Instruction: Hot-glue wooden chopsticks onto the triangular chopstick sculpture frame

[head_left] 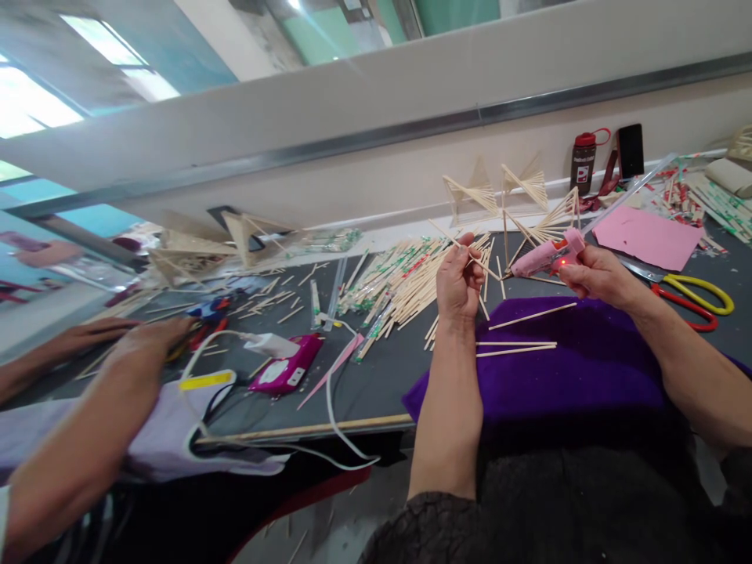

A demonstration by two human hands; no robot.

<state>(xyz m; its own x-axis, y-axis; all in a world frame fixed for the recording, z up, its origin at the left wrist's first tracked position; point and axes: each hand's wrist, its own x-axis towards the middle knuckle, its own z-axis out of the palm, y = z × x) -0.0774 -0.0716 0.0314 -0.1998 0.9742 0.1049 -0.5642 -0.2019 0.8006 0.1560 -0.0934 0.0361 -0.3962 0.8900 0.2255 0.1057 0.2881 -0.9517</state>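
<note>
Pinched between the fingers of my left hand (460,283) is a thin wooden stick (489,272), slanting down to the right. My right hand (599,274) is wrapped round a pink glue gun (546,256) with a small red light; its nozzle points left, close to the stick's lower end. Whether nozzle and stick touch, I cannot tell. Below them a purple cloth (569,376) lies over the table edge with several loose sticks (517,348) on it. Just behind the glue gun stands a twisted stick structure (549,225).
A stick pile (411,286) lies left of my left hand. Scissors (699,294), pink paper (646,235), a bottle (583,164) and a phone (630,150) are at the right. A magenta power box (287,366) with a white cable and another person's hands (146,337) are at the left.
</note>
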